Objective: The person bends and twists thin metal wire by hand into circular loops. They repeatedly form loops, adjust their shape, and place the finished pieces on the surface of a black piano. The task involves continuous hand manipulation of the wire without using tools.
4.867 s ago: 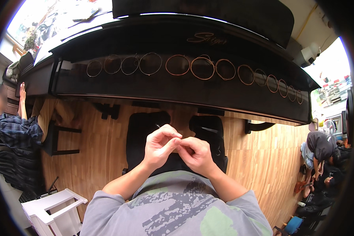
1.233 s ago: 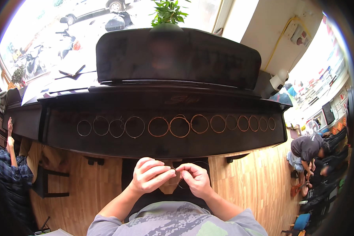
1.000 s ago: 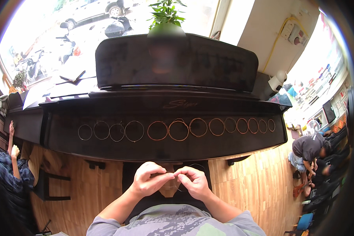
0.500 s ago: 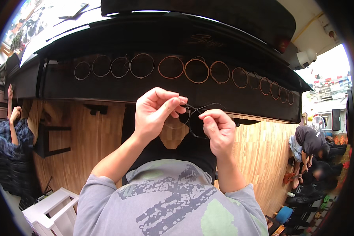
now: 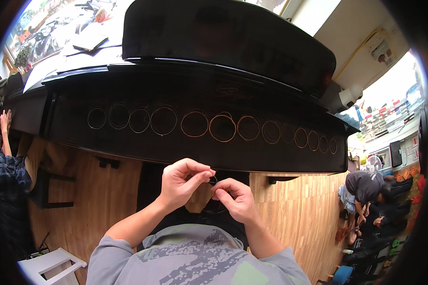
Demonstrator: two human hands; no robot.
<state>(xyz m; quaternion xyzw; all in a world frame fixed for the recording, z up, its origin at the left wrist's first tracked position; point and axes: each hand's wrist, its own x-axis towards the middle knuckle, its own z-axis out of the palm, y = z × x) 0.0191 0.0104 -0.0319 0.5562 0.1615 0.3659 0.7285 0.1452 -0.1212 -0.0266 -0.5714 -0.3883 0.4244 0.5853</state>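
Observation:
My left hand (image 5: pixel 181 184) and my right hand (image 5: pixel 237 199) almost meet in front of my chest, below the near edge of a black piano (image 5: pixel 190 154). Both have thumb and fingers pinched on a thin dark instrument string (image 5: pixel 214 180). A short bit of it shows between the fingertips; the rest blends into the dark background. On the piano, beyond my hands, several coiled strings lie in a row. Those on the left look silvery, like the large coil (image 5: pixel 163 135); copper-coloured ones, such as this coil (image 5: pixel 222 141), lie in the middle and to the right.
A raised black panel (image 5: pixel 223 38) stands at the back of the piano. Someone in a checked shirt (image 5: pixel 4 166) is at the left, by a dark stool (image 5: pixel 57 205). A white stand (image 5: pixel 52 267) is at lower left. Several people (image 5: pixel 364 187) sit at the right.
My right hand has come in close to my left, and the string loop that was spread between them is mostly hidden. The view has tilted upward, so the piano and hands appear lower.

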